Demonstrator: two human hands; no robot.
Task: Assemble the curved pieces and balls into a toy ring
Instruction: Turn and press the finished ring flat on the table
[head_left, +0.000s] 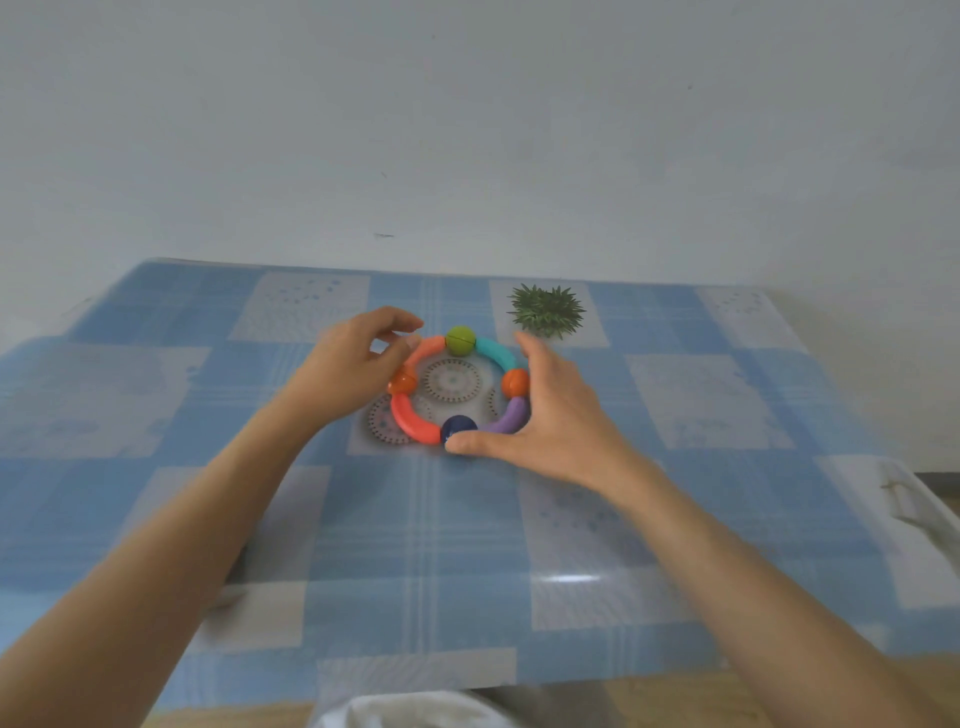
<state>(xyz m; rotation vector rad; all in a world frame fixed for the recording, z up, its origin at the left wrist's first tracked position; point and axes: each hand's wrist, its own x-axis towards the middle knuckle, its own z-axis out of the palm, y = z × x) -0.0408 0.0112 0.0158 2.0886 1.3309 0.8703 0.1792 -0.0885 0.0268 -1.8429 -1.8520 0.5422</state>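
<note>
A toy ring (460, 391) of curved pieces and balls lies flat on a tabletop (415, 545) covered in a blue-and-white checked cloth, with a person's two bare hands closing in on it from either side. The left hand (358, 364) sits at the ring's left edge, thumb and forefinger curled together and pinching the salmon curved piece (427, 348) near the orange ball (401, 382) on that side. The right hand (550, 415) is spread wide around the ring's right side, thumb tip touching the dark blue ball (458, 427) at the near edge and fingers reaching up past the purple piece (510, 418) and a second orange ball (514, 382). A green ball (460, 340) tops the ring's far edge, beside a teal piece (496, 352). A spiky green plant (545, 310) stands just beyond the ring, to its right.
</note>
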